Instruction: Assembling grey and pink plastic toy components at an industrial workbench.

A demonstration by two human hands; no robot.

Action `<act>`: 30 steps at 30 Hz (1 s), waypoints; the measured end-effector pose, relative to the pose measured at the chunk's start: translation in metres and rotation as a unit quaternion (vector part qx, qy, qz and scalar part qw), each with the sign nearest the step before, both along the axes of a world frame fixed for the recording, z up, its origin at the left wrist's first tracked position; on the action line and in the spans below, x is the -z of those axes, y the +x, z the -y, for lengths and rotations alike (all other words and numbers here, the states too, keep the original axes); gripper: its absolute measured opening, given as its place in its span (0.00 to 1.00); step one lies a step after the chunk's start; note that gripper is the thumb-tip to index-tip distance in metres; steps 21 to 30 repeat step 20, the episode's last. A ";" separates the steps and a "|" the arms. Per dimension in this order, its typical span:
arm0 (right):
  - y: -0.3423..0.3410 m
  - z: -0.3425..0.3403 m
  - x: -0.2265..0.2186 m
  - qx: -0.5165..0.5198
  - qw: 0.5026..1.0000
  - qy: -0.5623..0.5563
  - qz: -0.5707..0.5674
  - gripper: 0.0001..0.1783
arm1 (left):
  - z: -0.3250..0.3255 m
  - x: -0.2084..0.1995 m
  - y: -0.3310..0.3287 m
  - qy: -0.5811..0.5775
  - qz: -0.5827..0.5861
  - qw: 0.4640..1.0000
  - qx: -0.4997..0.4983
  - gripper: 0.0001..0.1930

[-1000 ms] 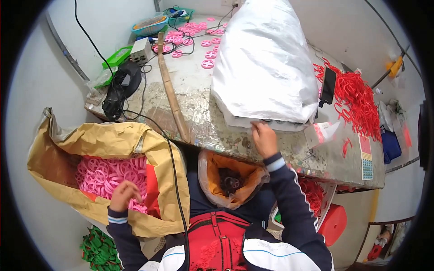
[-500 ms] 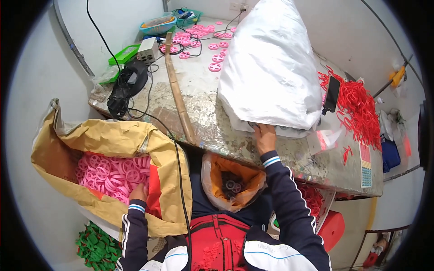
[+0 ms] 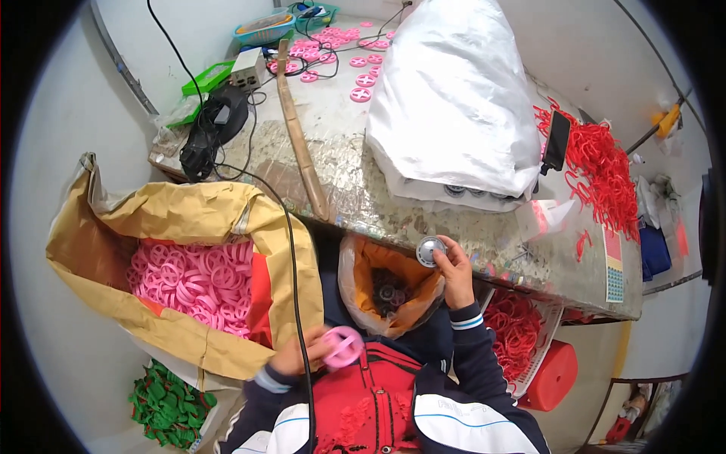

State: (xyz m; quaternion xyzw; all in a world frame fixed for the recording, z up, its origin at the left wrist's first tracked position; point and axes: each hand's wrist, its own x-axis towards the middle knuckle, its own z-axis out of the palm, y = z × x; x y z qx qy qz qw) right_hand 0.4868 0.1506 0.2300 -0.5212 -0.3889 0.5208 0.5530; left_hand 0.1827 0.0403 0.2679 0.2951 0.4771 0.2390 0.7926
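In my left hand (image 3: 302,352) is a pink plastic ring (image 3: 343,347) with crossing spokes, held in front of my red jacket front. My right hand (image 3: 455,272) pinches a round grey wheel-like disc (image 3: 431,251) by its edge, just over the right rim of an orange-lined bag (image 3: 432,304). Dark round pieces lie at the bottom of that bag. To the left stands a yellow paper sack (image 3: 189,208) filled with many pink rings (image 3: 198,284). A white sack (image 3: 454,113) lies on the table, with dark discs showing at its near opening.
Across the worn table (image 3: 352,189) lies a bamboo strip (image 3: 301,151). Pink spoked rings (image 3: 361,94) are scattered farther back, and red curved pieces (image 3: 597,166) are heaped at right beside a phone (image 3: 556,140). A black cable (image 3: 291,250) hangs before me. Green pieces (image 3: 170,405) sit lower left.
My left hand has come out of the yellow sack with a pink ring, moving right. My right hand has drawn back from the white sack's opening with a grey disc.
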 end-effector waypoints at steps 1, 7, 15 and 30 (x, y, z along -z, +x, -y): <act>0.003 0.008 -0.003 -0.015 1.000 -0.016 0.022 0.18 | -0.010 0.011 0.027 0.023 0.037 0.999 -0.017 0.13; -0.005 0.028 -0.035 -0.008 0.998 0.057 0.018 0.18 | -0.076 0.033 0.106 0.132 0.106 0.983 -0.065 0.17; -0.015 0.035 -0.046 0.000 0.963 0.096 0.252 0.17 | -0.092 0.026 0.135 0.209 0.129 0.968 -0.048 0.16; 0.007 0.021 -0.023 -0.205 0.973 -0.032 0.104 0.20 | -0.096 0.030 0.124 0.331 0.018 0.943 0.024 0.18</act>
